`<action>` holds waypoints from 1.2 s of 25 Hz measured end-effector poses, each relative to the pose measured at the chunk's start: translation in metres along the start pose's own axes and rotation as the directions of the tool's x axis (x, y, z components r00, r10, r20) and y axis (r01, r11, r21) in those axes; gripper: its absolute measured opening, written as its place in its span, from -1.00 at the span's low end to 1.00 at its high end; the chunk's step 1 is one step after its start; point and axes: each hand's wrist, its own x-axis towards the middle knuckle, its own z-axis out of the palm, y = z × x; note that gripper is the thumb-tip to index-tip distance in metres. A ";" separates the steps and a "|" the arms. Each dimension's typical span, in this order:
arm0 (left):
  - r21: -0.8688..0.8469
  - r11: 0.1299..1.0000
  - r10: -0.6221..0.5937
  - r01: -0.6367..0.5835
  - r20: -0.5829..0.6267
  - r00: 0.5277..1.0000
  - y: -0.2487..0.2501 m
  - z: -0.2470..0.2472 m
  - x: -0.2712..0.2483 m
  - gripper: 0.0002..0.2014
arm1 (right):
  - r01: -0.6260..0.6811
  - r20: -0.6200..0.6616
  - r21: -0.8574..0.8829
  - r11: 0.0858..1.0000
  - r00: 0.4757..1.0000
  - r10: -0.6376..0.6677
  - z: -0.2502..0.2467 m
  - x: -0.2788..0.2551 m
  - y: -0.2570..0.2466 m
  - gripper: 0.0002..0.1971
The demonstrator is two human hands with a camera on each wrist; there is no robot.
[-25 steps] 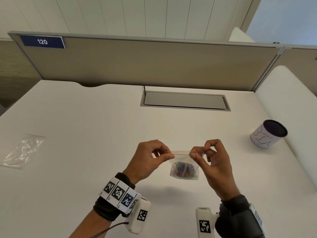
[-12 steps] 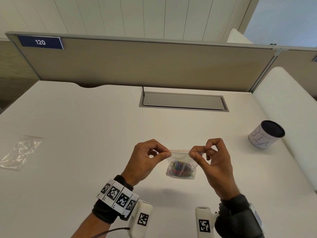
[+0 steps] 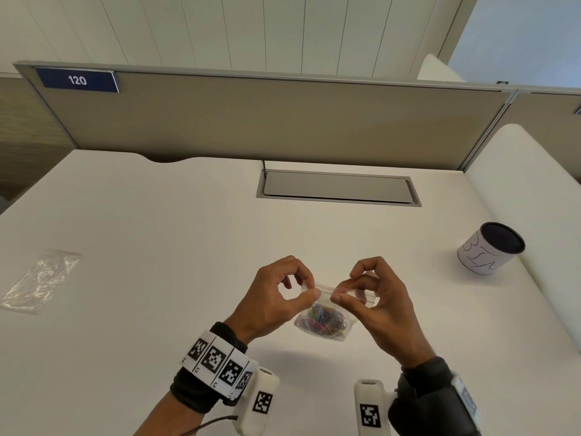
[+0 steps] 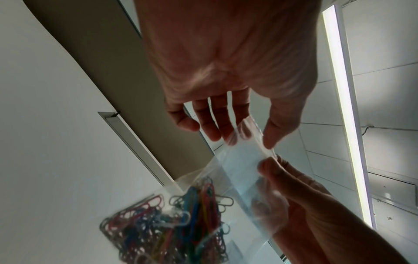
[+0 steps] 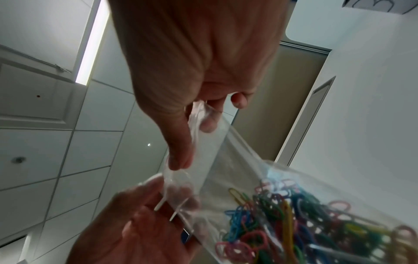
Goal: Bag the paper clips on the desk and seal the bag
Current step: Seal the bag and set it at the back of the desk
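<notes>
My left hand (image 3: 273, 302) pinches the left end of the zip strip of a small clear zip bag (image 3: 327, 313) between thumb and forefinger; my right hand (image 3: 377, 303) pinches the same strip just beside it, nearer the middle. The bag hangs above the white tabletop (image 3: 157, 247), held clear of it. Coloured paper clips (image 3: 327, 319) sit bunched in the bottom of the bag. Whether the strip is fully closed along its length, I cannot tell. A second, crumpled clear bag (image 3: 41, 280) lies flat at far left. A white cup with a dark inside (image 3: 490, 248) stands at right. A grey cable hatch (image 3: 338, 187) sits at the tabletop's rear.
</notes>
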 end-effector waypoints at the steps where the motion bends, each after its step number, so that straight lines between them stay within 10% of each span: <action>1: -0.005 1.000 -0.005 0.005 0.017 1.000 -0.001 0.001 0.000 -0.82 | 0.021 0.003 -0.008 1.000 1.000 -0.021 0.001 -0.001 -0.001 -0.65; 24: -0.090 0.995 -0.059 0.045 -0.151 0.987 -0.001 -0.026 -0.012 -0.98 | -0.058 -0.038 0.322 0.945 0.997 0.074 0.017 0.007 0.022 -0.74; 30: -0.290 0.954 -0.108 0.074 -0.102 0.989 0.008 -0.059 -0.016 -0.94 | -0.197 0.321 0.501 0.843 0.947 0.031 0.065 0.016 0.022 -0.13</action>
